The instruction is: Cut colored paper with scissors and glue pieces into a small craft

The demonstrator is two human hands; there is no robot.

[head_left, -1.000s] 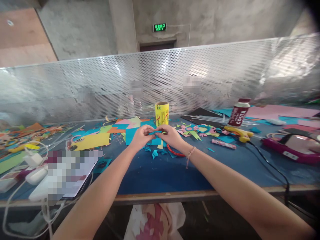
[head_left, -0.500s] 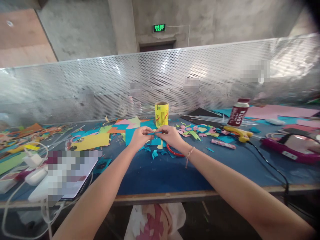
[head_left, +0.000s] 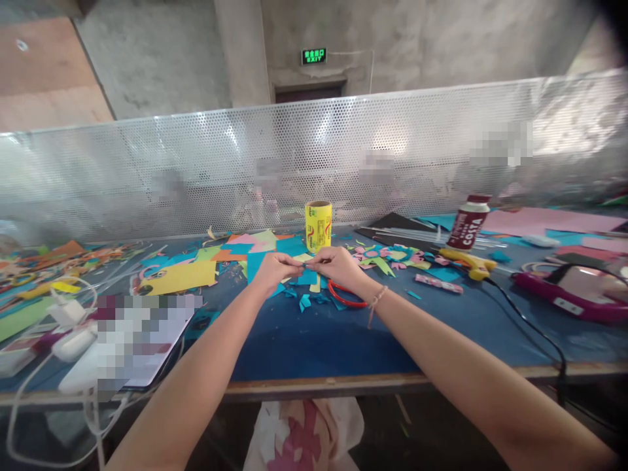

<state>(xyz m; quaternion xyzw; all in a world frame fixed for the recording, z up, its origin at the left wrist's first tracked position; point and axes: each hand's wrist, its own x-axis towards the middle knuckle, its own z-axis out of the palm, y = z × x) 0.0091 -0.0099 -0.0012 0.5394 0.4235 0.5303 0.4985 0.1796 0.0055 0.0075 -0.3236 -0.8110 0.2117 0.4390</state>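
Blue paper piece (head_left: 305, 264), small and mostly covered by fingers, sits between the fingertips of both hands, in front of the yellow roll and seemingly just above the table (head_left: 314, 350). The left hand (head_left: 275, 269) pinches one end between thumb and forefinger; the right hand (head_left: 338, 267) pinches the other, so the tips almost meet. A second ago a wider blue strip showed between them; now only a sliver does, and the left fingers lie flatter. I take this as the piece being turned or pressed narrower, though the fold itself is too small to make out. Close below are loose blue scraps (head_left: 305, 302), and a red loop (head_left: 346, 298) lies just under the right wrist. Right behind the hands the yellow roll (head_left: 318, 226) stands upright, with a blue sheet (head_left: 254, 263) to its left and a heap of pink, green and blue cut paper (head_left: 385, 254) to its right. Farther right come a patterned tube (head_left: 438, 283), a yellow glue gun (head_left: 468, 263) and a maroon-labelled bottle (head_left: 470, 226); well to the left lies a yellow sheet (head_left: 181, 277). A perforated metal screen (head_left: 206, 170) closes off the far edge.
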